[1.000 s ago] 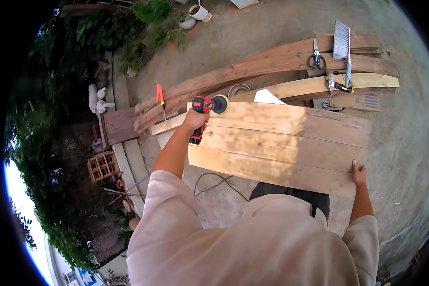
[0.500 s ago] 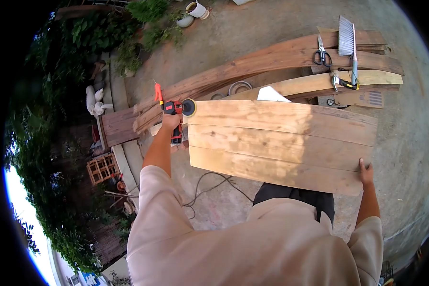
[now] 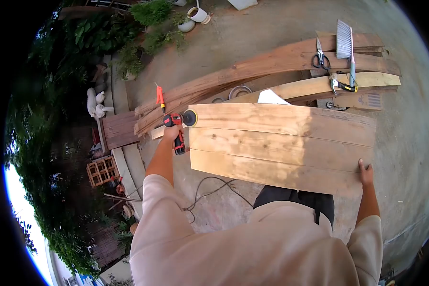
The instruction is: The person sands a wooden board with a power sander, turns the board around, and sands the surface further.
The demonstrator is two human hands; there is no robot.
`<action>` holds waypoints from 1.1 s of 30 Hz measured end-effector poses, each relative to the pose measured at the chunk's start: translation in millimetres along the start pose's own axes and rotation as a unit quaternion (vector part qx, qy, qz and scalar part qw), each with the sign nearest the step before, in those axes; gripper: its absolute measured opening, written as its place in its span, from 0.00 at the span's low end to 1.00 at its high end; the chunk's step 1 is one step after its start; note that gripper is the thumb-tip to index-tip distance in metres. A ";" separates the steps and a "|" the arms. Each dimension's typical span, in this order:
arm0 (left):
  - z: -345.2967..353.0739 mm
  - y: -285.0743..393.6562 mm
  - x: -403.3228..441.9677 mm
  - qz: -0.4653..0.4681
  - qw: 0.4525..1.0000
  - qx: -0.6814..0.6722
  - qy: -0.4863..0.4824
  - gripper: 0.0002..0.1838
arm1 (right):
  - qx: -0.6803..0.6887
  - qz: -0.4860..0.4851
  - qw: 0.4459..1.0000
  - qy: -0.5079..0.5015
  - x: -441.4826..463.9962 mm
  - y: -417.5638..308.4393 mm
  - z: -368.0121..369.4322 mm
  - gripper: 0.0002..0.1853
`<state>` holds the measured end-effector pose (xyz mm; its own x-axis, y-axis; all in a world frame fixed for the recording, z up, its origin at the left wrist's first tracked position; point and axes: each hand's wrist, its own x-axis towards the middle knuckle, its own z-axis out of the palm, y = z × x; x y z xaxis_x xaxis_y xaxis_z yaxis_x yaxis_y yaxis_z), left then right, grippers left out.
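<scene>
Plainly, the concrete ground (image 3: 267, 35) spreads widest, with long brown planks (image 3: 252, 64) lying across it on the far side. Nearer, in front of the person, is the panel (image 3: 252, 143), three boards side by side, brighter on the left and duller on the right. A dark cable (image 3: 209, 189) loops on the ground near the panel's near left corner. The brush (image 3: 344, 43) lies over the right part of the planks, bristles toward the far side. At the panel's left edge, by the far corner, is the red and black sander (image 3: 174, 120), its round pad upright; whether pad and wood touch, I can't tell. The left hand (image 3: 172, 132) has a closed grip around the sander's handle. The right hand (image 3: 366, 172) has its grip closed over the panel's right edge, thumb on the top face, other fingers partly hidden. Just left of the brush are the scissors (image 3: 321, 58); the hammer (image 3: 346, 87) sits by the brush's near end. Smaller still, the orange tool (image 3: 160, 96) is beyond the sander.
</scene>
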<state>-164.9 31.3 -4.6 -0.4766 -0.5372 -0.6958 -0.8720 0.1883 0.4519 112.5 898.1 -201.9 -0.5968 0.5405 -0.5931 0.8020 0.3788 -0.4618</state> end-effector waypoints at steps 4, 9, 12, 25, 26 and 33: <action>55.8 20.1 -36.6 0.059 0.995 0.060 -0.058 0.03 | -0.005 0.007 1.000 -0.001 5.7 7.3 2.0 0.53; 143.3 48.6 -91.7 0.165 0.958 0.220 -0.079 0.04 | -0.039 0.009 0.998 -0.038 12.6 2.6 -0.3 0.54; 186.2 65.1 -116.3 0.177 0.946 0.247 -0.116 0.06 | -0.014 -0.013 1.000 -0.010 10.8 4.6 5.4 0.58; 190.9 51.3 -129.6 0.143 0.948 0.284 -0.027 0.06 | -0.011 0.002 1.000 -0.028 2.3 -7.3 5.6 0.57; 202.5 47.7 -138.4 0.144 0.954 0.261 -0.044 0.06 | -0.005 -0.001 1.000 -0.022 0.7 -9.1 6.4 0.56; 288.0 51.9 -202.6 0.219 0.915 0.323 -0.101 0.11 | 0.042 -0.029 0.999 -0.018 4.4 -7.4 11.2 0.55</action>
<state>-145.8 386.7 -0.9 -0.7500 -0.1438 -0.6456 -0.4458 0.8309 0.3328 103.7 889.3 -208.5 -0.6434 0.4916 -0.5868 0.7625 0.3425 -0.5490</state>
